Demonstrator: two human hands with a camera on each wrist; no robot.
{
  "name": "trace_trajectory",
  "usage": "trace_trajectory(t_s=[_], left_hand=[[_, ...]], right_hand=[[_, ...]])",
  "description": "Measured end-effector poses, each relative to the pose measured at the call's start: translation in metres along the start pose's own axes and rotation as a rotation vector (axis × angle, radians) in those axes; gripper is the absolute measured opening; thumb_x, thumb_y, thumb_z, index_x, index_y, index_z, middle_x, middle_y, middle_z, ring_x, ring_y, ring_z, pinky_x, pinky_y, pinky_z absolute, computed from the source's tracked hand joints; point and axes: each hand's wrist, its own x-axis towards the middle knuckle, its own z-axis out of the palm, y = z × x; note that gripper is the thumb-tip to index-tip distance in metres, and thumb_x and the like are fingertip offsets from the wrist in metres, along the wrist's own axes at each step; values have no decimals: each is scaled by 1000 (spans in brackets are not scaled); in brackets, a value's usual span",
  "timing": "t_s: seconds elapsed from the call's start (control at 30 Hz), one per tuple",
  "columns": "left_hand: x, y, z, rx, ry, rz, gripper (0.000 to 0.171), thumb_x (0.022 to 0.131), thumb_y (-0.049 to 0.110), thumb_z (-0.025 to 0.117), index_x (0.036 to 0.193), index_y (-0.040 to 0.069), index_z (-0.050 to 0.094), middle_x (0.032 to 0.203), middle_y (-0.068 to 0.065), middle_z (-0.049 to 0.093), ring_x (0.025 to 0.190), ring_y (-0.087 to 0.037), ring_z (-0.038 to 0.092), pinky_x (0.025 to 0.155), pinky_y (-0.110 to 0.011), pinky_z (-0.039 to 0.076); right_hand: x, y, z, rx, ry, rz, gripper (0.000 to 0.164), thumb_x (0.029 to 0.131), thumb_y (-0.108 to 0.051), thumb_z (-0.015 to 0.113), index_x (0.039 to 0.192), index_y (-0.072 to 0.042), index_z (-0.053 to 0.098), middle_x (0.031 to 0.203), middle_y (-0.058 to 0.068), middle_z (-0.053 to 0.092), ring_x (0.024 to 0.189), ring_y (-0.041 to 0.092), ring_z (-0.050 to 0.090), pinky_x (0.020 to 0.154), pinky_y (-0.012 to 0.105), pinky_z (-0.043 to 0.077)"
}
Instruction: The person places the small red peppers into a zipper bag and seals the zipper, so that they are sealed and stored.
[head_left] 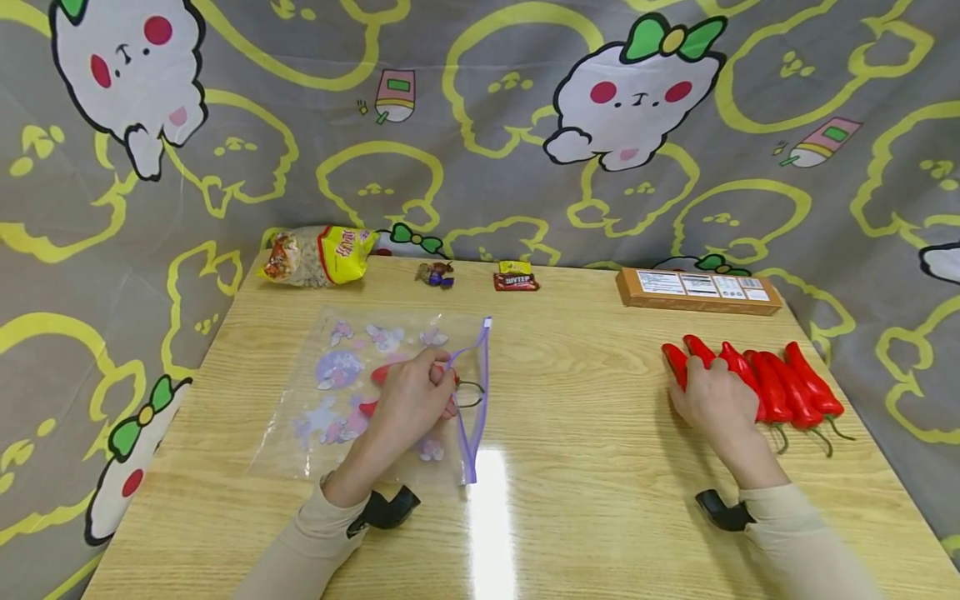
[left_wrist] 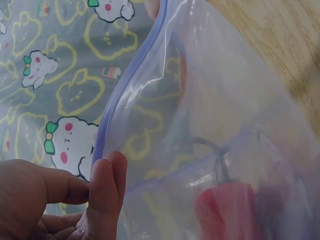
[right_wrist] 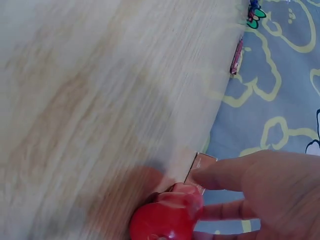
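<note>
My left hand (head_left: 412, 387) pinches the purple zip edge of a clear printed zip-lock bag (head_left: 300, 417) between thumb and fingers, holding its mouth apart. Inside the bag lie two red peppers with green stems; one red pepper (left_wrist: 227, 210) shows blurred through the plastic in the left wrist view. At the right, my right hand (head_left: 720, 400) is over the left end of a row of several red peppers (head_left: 806, 379). Its fairly straight fingers touch a red pepper (right_wrist: 165, 220) in the right wrist view; the hand partly covers the leftmost ones.
Along the back stand a yellow-labelled snack bag (head_left: 318, 256), small wrapped candies (head_left: 437, 274), a red-wrapped bar (head_left: 516, 282) beside a yellow packet (head_left: 515, 267), and a long orange-brown box (head_left: 697, 292). A patterned cloth (head_left: 480, 125) hangs behind the wooden table (head_left: 577, 400).
</note>
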Motion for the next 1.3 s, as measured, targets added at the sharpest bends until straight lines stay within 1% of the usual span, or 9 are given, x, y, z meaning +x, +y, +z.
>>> trace_trajectory(t_s=[0.27,0.4,0.5,0.63,0.77,0.87,0.93,1.13,1.3], left_hand=[[0,0,0,10,12,14,26,88,9,55,112,0,58,66,-4,63,47,-13,61,41,-25,47],[0,0,0,11,3,16,27,88,8,54,113,0,57,68,-6,64,47,-14,62,40,-25,47],[0,1,1,17,-2,20,27,88,8,54,113,0,57,68,-7,64,47,-14,61,40,-25,47],[1,0,0,16,-1,15,26,88,8,54,113,0,57,67,-7,64,46,-13,61,40,-25,47],[1,0,0,16,2,10,26,88,8,54,113,0,57,68,-7,64,46,-13,61,40,-25,47],[1,0,0,16,2,17,26,88,8,54,113,0,57,68,-7,64,47,-14,61,41,-25,47],[1,0,0,15,3,26,26,88,7,54,113,0,57,68,-7,64,47,-15,62,41,-25,47],[-1,0,0,26,14,67,25,88,7,55,111,-2,58,65,-5,63,46,-14,61,40,-25,47],[-1,0,1,7,6,55,26,88,8,56,112,-2,57,67,-5,63,44,-9,59,41,-24,48]], right_hand=[[0,-2,-1,-4,-51,21,23,74,-11,57,90,4,47,65,26,44,49,39,44,34,43,31],[0,-3,-3,18,46,-26,30,69,-15,63,90,4,52,66,25,48,51,38,45,36,43,33],[-1,-11,-9,105,76,-58,34,70,-19,63,97,1,56,75,22,52,59,35,48,41,40,34],[-1,-38,-23,294,-22,-106,33,78,-19,58,108,-4,58,88,15,56,71,27,53,50,33,38],[-7,-74,-35,455,-115,-281,33,84,-17,59,116,-7,57,96,9,60,80,20,58,63,32,47],[-16,-100,-41,514,-177,-436,34,86,-18,61,119,-11,57,101,1,60,83,13,57,68,31,48],[-20,-114,-43,540,-212,-513,33,87,-20,62,119,-14,58,102,-5,60,82,9,54,69,28,46],[-27,-150,-39,606,-262,-608,25,86,-27,65,108,-16,61,93,-10,62,74,4,53,64,21,46],[-25,-169,-29,661,-292,-674,20,84,-22,66,101,-13,61,90,-6,64,75,6,58,64,25,50]])
